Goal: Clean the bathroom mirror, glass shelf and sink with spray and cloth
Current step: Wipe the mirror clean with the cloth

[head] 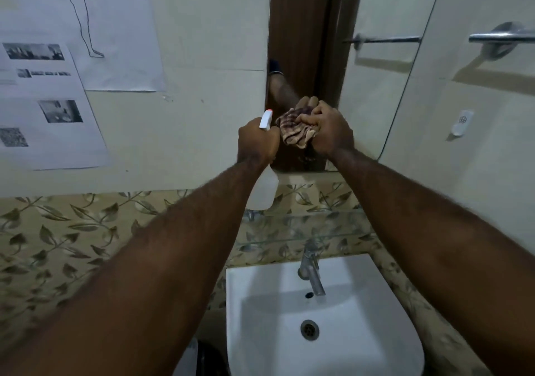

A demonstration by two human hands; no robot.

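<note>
Two hands work close together at the lower edge of the rounded wall mirror (376,71): our right hand (330,132) is clenched around a bunched brown checked cloth (292,131) pressed to the glass, while our left hand (256,144) grips the neck of a translucent white spray bottle (265,190) with an orange-tipped nozzle, aimed at the mirror just beside the cloth. To do this pass well, we judge it best to mist lightly and wipe in overlapping strokes. Below wait the clear glass shelf (304,225) and white ceramic sink (260,303).
</note>
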